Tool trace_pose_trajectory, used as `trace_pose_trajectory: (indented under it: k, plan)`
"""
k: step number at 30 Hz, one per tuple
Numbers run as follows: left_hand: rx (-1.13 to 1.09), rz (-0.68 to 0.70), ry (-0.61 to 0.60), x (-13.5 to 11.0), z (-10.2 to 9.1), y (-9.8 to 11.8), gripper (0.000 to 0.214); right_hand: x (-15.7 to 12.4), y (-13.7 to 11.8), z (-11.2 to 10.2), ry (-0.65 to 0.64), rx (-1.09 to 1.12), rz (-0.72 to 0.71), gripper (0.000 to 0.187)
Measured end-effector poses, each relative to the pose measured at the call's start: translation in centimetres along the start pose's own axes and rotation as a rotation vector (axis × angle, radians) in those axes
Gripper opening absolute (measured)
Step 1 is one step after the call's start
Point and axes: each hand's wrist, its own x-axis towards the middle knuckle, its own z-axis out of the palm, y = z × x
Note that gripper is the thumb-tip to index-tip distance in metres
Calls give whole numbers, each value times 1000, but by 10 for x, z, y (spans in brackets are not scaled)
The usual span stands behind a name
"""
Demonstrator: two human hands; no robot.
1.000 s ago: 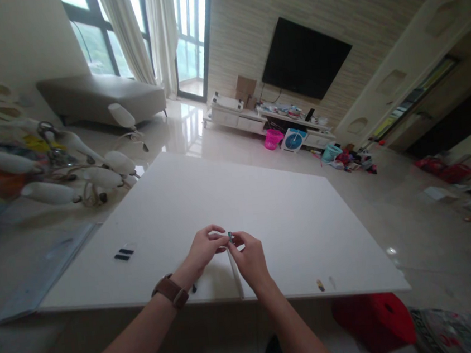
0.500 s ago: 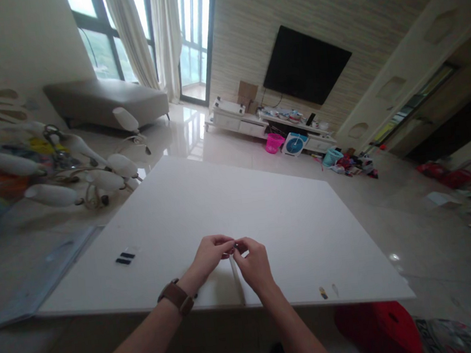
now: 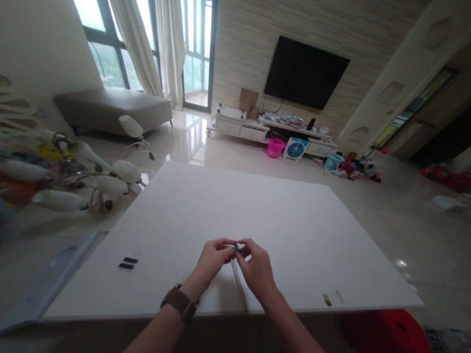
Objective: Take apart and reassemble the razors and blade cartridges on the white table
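My left hand point(image 3: 214, 257) and my right hand point(image 3: 255, 261) meet over the near part of a white table point(image 3: 246, 198). Between their fingertips is a small dark piece point(image 3: 237, 248), too small to name, pinched from both sides. A narrow pale strip point(image 3: 239, 288) runs from below the fingers to the table's near edge; whether it joins the dark piece is hidden. A brown-banded watch point(image 3: 180, 302) is on my left wrist. Two short black strips point(image 3: 128, 263) lie on the table to the left.
Near the right front edge lie a small yellow-and-dark item point(image 3: 327, 300) and a small clear piece point(image 3: 339, 296). A red stool point(image 3: 382, 335) stands under that edge. A chandelier point(image 3: 105, 182) with white shades and a flat pale panel point(image 3: 57, 285) are left of the table.
The view has tilted up slightly, so everything sits a little lower. The fingers have shifted slightly and more of the small dark piece shows between them.
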Motion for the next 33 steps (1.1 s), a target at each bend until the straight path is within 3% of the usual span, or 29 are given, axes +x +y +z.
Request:
trace_pose_trajectory:
  k: [18, 33]
  plan:
    - [76, 65, 33, 12, 0, -12, 16, -4, 0, 3, -14, -48, -68, 24]
    - [77, 63, 63, 2, 3, 1, 26, -2, 1, 3, 62, -47, -29, 19]
